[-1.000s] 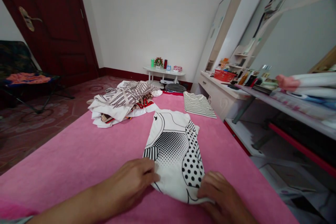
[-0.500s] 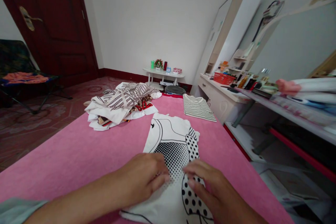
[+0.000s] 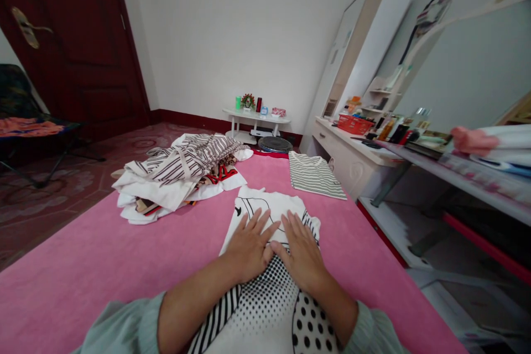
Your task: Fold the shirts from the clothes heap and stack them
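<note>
A white shirt (image 3: 265, 298) with black dots, stripes and line drawings lies lengthwise on the pink bed cover (image 3: 157, 254) in front of me. My left hand (image 3: 251, 246) rests flat on its upper part, fingers spread. Beside it my right hand (image 3: 299, 251) also lies flat on the fabric, fingers stretched forward. The two thumbs nearly meet over the shirt's middle. Both palms hide part of the print. The shirt's near end runs out of the bottom of the view.
A loose pile of clothes (image 3: 182, 171) lies at the far left of the bed. Toward the far right is a folded striped shirt (image 3: 315, 174). A dressing table (image 3: 352, 146) and a glass-topped table (image 3: 452, 174) line the right side. A folding chair (image 3: 33, 127) stands left.
Both hands have moved forward from the shirt's middle to its upper part, and their curled fingers have flattened out. More of the shirt's striped left side now shows.
</note>
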Available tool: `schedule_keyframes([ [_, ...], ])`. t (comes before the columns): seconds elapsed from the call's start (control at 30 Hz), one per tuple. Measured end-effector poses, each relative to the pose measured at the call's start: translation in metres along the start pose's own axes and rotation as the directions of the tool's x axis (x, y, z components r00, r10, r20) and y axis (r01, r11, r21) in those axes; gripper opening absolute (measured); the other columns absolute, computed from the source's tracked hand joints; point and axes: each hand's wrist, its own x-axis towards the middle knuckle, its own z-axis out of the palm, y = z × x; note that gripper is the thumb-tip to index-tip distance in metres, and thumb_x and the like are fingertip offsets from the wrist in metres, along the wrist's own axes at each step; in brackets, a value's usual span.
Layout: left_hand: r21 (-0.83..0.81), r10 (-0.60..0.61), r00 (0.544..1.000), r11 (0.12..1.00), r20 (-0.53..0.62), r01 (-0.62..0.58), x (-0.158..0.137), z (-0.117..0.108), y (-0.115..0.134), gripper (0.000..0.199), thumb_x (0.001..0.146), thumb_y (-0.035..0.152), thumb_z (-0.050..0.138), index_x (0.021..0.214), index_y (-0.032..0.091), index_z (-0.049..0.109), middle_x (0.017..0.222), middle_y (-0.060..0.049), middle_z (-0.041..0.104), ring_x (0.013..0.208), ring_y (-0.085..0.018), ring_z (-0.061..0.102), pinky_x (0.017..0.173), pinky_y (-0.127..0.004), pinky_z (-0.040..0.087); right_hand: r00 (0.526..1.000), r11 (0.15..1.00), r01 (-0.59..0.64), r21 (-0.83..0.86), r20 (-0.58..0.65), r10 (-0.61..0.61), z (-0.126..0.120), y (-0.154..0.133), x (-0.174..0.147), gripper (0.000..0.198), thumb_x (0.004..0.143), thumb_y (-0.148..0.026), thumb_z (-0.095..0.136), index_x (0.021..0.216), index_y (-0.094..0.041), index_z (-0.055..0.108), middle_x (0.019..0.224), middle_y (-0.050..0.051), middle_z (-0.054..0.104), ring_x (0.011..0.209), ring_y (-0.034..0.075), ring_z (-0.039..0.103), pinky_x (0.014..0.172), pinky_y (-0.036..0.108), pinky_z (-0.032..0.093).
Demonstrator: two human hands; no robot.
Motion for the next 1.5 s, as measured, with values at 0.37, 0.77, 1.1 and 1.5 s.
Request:
schedule_keyframes([
  [0.37,-0.007,-0.118,0.993,0.993,-0.012,0.118,0.024,-0.002,-0.038,0.067,0.091,0.065,0.029,0.148,0.029,0.029,0.158,-0.003,0.014,0.145,-0.028,0.009,0.116,-0.053,0.010,0.978,0.978,-0.207,-0.003,-0.027,0.207,0.001,0.032,0.015,0.081,0.090,-0.062,0.030,0.150,-0.007,0.021,0.157,0.014,0.015,0.145,0.027,0.012,0.117,0.047,0.013],
  [0.77,-0.027,-0.160,0.959,0.987,-0.233,0.158,0.016,-0.002,-0.046,0.045,0.089,0.039,0.051,0.130,0.020,0.055,0.150,-0.014,0.036,0.141,-0.033,0.023,0.112,-0.056,0.020,0.821,0.881,-0.244,0.405,-0.398,0.410,-0.005,0.089,0.015,0.031,0.077,-0.032,0.047,0.096,-0.015,0.065,0.099,0.011,0.066,0.088,0.022,0.062,0.083,0.036,0.047],
  [1.1,-0.310,0.266,0.952,0.902,-0.151,-0.301,0.026,-0.039,0.042,0.053,0.081,0.007,0.046,0.129,0.028,0.052,0.127,-0.002,0.058,0.113,-0.018,0.056,0.096,-0.032,0.047,0.825,0.901,-0.288,0.324,-0.394,0.406,-0.014,0.065,0.013,0.019,0.076,-0.033,0.057,0.088,-0.023,0.067,0.078,0.001,0.066,0.072,0.018,0.060,0.064,0.027,0.040],
  [1.5,-0.176,0.118,0.984,0.974,-0.131,-0.140,0.079,-0.003,0.050,0.041,0.088,0.019,0.041,0.127,0.019,0.052,0.107,-0.009,0.061,0.098,-0.022,0.060,0.086,-0.035,0.048,0.875,0.887,-0.252,0.387,-0.300,0.379,-0.015,0.070,0.009,0.031,0.085,-0.041,0.048,0.100,-0.025,0.069,0.088,0.001,0.072,0.080,0.018,0.064,0.069,0.027,0.044],
])
